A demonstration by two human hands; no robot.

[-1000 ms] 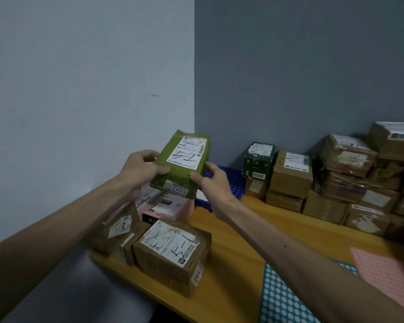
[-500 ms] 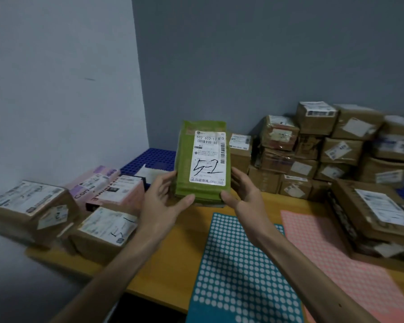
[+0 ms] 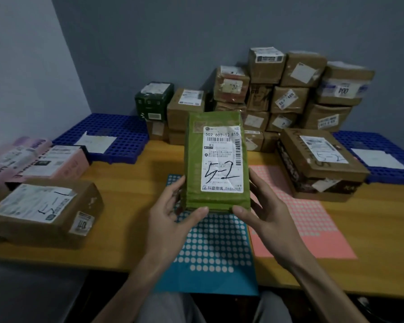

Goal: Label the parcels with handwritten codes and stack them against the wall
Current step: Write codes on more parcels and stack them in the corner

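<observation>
A green parcel [image 3: 195, 159] with a white label marked "5-2" is held up over the middle of the wooden table [image 3: 131, 206]. My left hand [image 3: 173, 210] grips its lower left edge and my right hand [image 3: 264, 206] grips its lower right edge, thumbs on the bottom front. A brown box [image 3: 44, 213] marked "5-1" lies at the left. A flat brown box [image 3: 320, 164] with a handwritten "5-2" sits at the right.
A stack of brown parcels [image 3: 289, 94] and a dark green box [image 3: 153, 101] stand against the back wall. Pink boxes [image 3: 40, 162] lie at the left. Blue grid pallets [image 3: 107, 136] flank the table. A teal dotted sheet [image 3: 210, 248] and a pink sheet [image 3: 308, 220] lie under my hands.
The green parcel has come away from the left wall to the table's middle, in front of me. The view has swung right and down. Both hands still hold it.
</observation>
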